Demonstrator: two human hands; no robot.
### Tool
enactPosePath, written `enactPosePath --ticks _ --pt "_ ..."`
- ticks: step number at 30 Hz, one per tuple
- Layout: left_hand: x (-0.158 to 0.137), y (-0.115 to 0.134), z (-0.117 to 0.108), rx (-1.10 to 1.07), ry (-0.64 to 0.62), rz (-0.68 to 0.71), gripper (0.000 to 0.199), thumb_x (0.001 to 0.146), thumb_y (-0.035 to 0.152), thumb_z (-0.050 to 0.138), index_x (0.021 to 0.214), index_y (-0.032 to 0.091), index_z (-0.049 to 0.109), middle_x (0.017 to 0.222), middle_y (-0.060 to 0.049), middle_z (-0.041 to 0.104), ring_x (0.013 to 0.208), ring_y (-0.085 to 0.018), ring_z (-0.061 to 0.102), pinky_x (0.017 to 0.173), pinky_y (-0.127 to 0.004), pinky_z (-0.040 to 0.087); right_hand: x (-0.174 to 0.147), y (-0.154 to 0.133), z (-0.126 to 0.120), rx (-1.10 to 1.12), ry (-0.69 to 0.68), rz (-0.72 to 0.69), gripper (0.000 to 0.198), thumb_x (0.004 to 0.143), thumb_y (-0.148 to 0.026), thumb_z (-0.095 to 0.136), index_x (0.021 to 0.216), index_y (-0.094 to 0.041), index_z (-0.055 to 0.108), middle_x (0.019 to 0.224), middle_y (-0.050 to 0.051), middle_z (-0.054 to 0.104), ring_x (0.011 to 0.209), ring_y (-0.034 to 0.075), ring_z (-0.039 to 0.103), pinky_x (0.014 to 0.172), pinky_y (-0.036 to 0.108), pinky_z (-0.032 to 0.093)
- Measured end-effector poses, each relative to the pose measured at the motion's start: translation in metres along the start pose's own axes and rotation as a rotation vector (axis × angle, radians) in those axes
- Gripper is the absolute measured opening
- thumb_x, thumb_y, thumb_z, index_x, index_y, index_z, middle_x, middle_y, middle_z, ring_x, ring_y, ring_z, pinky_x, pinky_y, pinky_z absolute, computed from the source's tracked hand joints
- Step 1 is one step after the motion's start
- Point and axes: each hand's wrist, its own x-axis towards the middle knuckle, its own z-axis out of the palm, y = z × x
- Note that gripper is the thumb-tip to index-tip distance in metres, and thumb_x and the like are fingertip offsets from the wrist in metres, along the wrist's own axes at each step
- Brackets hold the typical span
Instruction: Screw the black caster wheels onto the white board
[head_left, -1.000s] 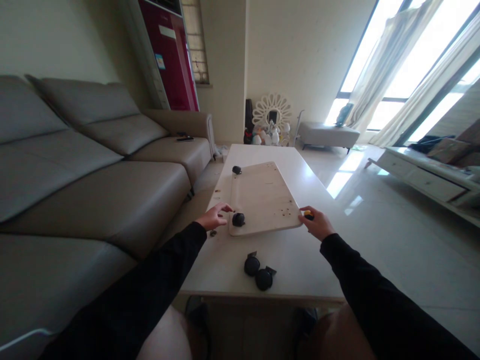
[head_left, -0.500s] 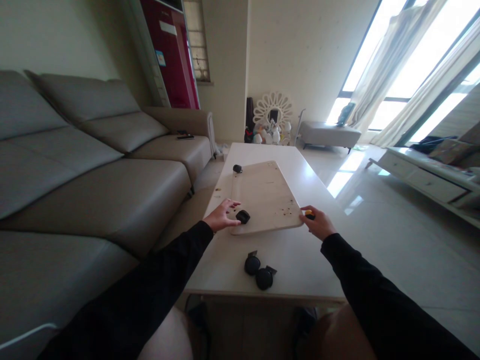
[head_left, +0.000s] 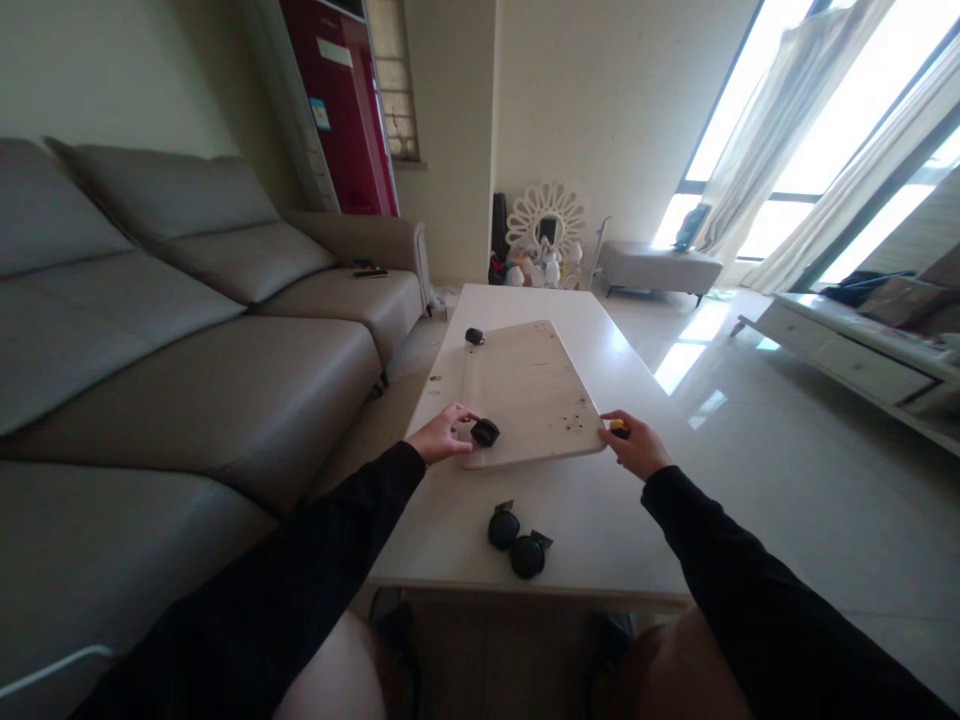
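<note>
A pale wooden board with screw holes lies on the white table. One black caster wheel stands at its near left corner, and another caster sits at the far left corner. My left hand is beside the near caster, thumb and fingers apart at its left side; whether they touch it is unclear. At the near right corner my right hand is closed round a yellow-and-black tool, mostly hidden by the fingers, with fingertips against the board edge. Two loose casters, one beside the other, lie nearer me.
The white table ends just before my knees. A grey-brown sofa runs along the left. Across the floor to the right stands a low white cabinet. A grey bench and a round-framed mirror are at the far wall.
The fingers of my left hand have drawn slightly back to the left from over the near caster. My right hand and the board stay in place.
</note>
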Motion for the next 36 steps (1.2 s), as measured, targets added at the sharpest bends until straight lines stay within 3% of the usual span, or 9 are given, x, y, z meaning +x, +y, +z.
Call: enactPosePath --ticks 5,11,19,23,28,33,36 --pt "0.0 0.0 -0.007 0.035 0.025 0.006 0.046 0.07 0.04 0.079 0.111 0.02 0.07 0.128 -0.011 0.061 0.126 -0.033 0.06 0.107 -0.05 0.052 -0.001 0.001 -0.001 0.0 -0.001 -0.015 0.041 0.078 -0.044 0.067 0.11 -0.019 0.074 0.069 -0.001 0.063 0.056 0.011 0.054 0.054 0.026 0.048" --pt "0.0 -0.003 -0.02 0.082 0.001 -0.007 0.03 0.072 0.049 0.074 0.076 0.019 0.069 0.109 -0.009 0.063 0.109 -0.03 0.065 0.107 -0.049 0.051 -0.001 -0.001 -0.001 -0.009 -0.014 0.017 0.045 0.078 -0.046 0.065 0.113 -0.018 0.073 0.077 0.001 0.064 0.056 0.011 0.052 0.053 0.026 0.047" --pt "0.003 -0.013 -0.018 0.074 0.093 -0.034 0.032 0.065 0.037 0.08 0.083 0.021 0.059 0.093 -0.005 0.066 0.09 -0.025 0.065 0.088 -0.04 0.054 -0.002 -0.003 -0.002 -0.001 -0.024 0.067 0.045 0.079 -0.045 0.065 0.115 -0.019 0.072 0.083 0.003 0.065 0.055 0.009 0.052 0.051 0.025 0.046" --pt "0.006 -0.021 -0.017 0.064 0.131 -0.147 0.028 0.066 0.029 0.077 0.082 0.022 0.055 0.081 -0.002 0.063 0.077 -0.021 0.062 0.076 -0.035 0.052 -0.003 -0.005 -0.002 0.026 -0.028 0.09 0.044 0.08 -0.044 0.066 0.117 -0.02 0.071 0.081 0.0 0.063 0.049 0.008 0.051 0.046 0.024 0.046" --pt "0.006 -0.027 -0.004 -0.148 0.096 -0.25 0.057 0.051 0.021 0.089 0.091 0.022 0.048 0.091 -0.001 0.063 0.083 -0.02 0.065 0.076 -0.033 0.054 -0.002 -0.003 -0.001 0.09 -0.037 0.126 0.044 0.081 -0.04 0.067 0.121 -0.02 0.07 0.073 -0.004 0.059 0.041 0.008 0.05 0.04 0.025 0.045" --pt "0.003 -0.025 0.011 -0.266 -0.024 -0.179 0.089 0.039 0.022 0.099 0.109 0.023 0.044 0.1 -0.005 0.065 0.094 -0.026 0.069 0.086 -0.042 0.057 0.001 -0.004 -0.001 0.167 -0.038 0.187 0.049 0.081 -0.032 0.071 0.129 -0.018 0.068 0.067 -0.007 0.056 0.04 0.007 0.047 0.037 0.023 0.042" --pt "0.001 -0.022 0.016 -0.207 -0.012 -0.126 0.098 0.039 0.026 0.101 0.119 0.023 0.044 0.107 -0.008 0.069 0.107 -0.031 0.07 0.094 -0.044 0.056 0.0 -0.009 -0.003 0.21 -0.057 0.219 0.052 0.083 -0.028 0.072 0.134 -0.017 0.066 0.065 -0.007 0.055 0.039 0.007 0.046 0.036 0.022 0.04"
